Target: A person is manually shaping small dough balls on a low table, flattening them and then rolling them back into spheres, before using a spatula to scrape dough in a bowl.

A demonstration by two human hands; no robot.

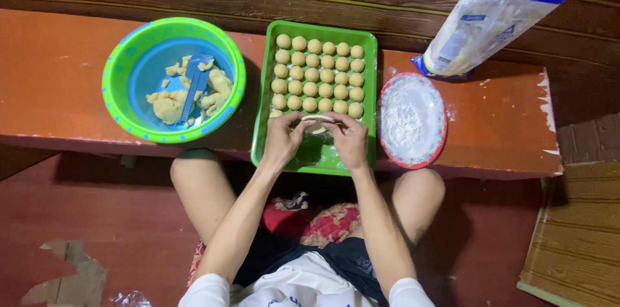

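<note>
My left hand (283,138) and my right hand (349,138) meet over the near end of a green tray (370,97), fingertips pinching a flattened piece of pale dough (317,123) between them. Beyond my hands the tray holds several rows of small yellow dough balls (319,74). A green and blue bowl (123,65) to the left contains lumps of yellow dough (169,105) and a blue scraper (192,81).
A red-rimmed plate of white flour (411,120) sits right of the tray, with a plastic flour bag (481,26) leaning behind it. All rest on a low orange bench (51,68) against a dark wooden wall. My bare knees are under the bench edge.
</note>
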